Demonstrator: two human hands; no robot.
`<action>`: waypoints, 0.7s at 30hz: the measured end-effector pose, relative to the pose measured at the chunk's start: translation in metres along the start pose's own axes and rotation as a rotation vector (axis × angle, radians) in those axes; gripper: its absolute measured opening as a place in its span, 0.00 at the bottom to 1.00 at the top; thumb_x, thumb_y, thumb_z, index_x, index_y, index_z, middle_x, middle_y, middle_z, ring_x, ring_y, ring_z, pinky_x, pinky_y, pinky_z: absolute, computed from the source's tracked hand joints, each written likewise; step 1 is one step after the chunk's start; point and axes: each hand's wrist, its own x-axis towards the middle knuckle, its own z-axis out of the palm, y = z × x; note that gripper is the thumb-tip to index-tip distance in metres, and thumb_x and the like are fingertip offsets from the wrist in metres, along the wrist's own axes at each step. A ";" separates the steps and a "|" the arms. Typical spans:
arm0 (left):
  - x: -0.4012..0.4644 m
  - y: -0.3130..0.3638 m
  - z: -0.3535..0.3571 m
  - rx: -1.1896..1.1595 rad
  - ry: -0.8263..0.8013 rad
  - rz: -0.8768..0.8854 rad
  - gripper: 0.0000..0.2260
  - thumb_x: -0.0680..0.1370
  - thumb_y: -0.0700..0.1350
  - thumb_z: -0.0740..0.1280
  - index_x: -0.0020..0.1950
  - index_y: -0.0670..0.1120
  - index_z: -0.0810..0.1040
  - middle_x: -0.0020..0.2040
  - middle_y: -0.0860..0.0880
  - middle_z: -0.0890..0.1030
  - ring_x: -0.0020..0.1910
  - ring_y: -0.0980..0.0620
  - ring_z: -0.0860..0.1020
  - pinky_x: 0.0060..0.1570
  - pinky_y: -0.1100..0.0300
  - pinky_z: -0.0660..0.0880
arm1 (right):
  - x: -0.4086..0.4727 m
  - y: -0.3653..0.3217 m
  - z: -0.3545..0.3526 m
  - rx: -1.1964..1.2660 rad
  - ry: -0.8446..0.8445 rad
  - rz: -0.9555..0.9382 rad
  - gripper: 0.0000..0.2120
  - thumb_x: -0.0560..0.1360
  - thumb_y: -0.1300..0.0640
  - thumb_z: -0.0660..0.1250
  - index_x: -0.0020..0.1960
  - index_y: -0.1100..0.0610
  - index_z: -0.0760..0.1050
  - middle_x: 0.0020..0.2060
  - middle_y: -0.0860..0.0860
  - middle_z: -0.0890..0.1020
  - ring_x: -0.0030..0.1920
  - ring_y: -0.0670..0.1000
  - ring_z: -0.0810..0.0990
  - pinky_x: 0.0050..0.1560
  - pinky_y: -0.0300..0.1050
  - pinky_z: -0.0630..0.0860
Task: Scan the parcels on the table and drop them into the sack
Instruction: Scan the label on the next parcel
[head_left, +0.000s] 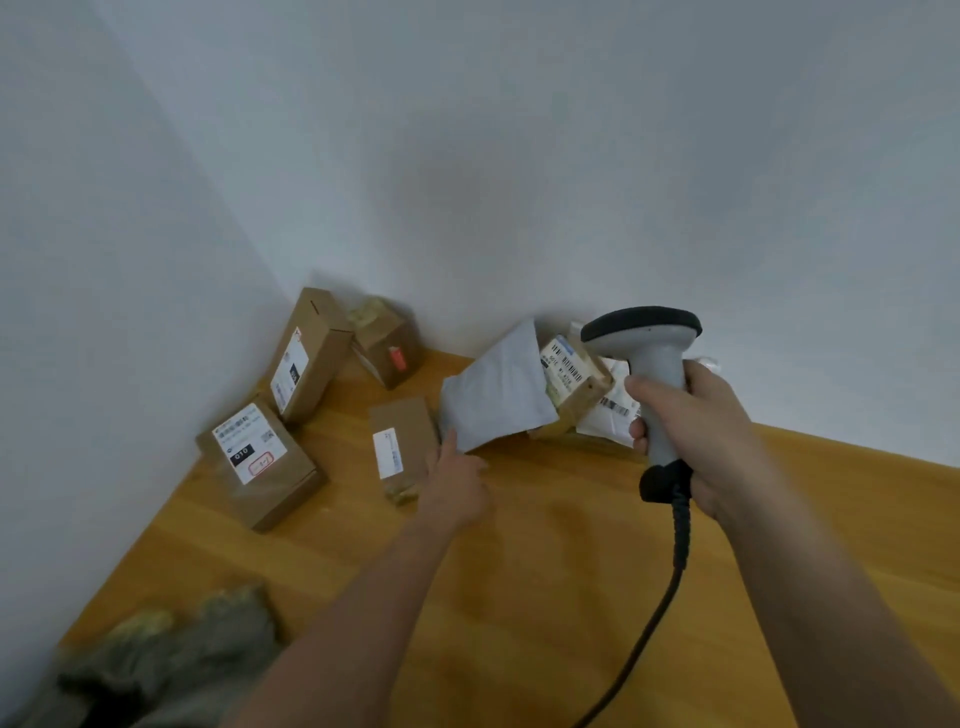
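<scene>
Parcels (260, 457) on wooden table (519, 571)

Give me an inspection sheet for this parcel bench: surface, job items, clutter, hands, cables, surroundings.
Surface: wooden table set into a wall corner.
Job's things: four brown cardboard boxes at the left, e.g. the labelled box; grey mailer bag; barcoded box partly behind it; white parcel; olive sack at the near-left table edge.
Clutter: nothing seen.
Hands: left hand touches the mailer's lower edge, whether it grips is unclear; right hand grips the scanner.
Cables: black scanner cable runs down toward the person.
Surroundings: plain pale walls.
</scene>
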 end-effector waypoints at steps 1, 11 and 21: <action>0.010 0.006 0.008 0.029 -0.022 0.019 0.12 0.77 0.47 0.64 0.60 0.54 0.79 0.80 0.44 0.49 0.78 0.41 0.47 0.76 0.44 0.53 | 0.008 0.003 -0.002 -0.013 0.000 0.007 0.06 0.78 0.56 0.67 0.52 0.56 0.73 0.32 0.55 0.75 0.30 0.51 0.74 0.36 0.49 0.72; 0.037 0.016 0.003 0.056 0.027 0.029 0.31 0.77 0.43 0.66 0.78 0.47 0.59 0.81 0.52 0.44 0.79 0.48 0.52 0.76 0.43 0.50 | 0.040 0.026 -0.020 -0.035 0.015 0.048 0.04 0.78 0.55 0.67 0.52 0.53 0.73 0.32 0.55 0.77 0.31 0.50 0.75 0.35 0.46 0.73; -0.054 0.012 -0.079 -0.579 0.755 0.089 0.17 0.74 0.49 0.74 0.59 0.45 0.76 0.55 0.53 0.73 0.54 0.58 0.72 0.43 0.74 0.71 | -0.015 0.012 -0.003 0.108 0.064 -0.013 0.09 0.77 0.60 0.68 0.55 0.56 0.71 0.39 0.55 0.76 0.31 0.50 0.74 0.32 0.45 0.73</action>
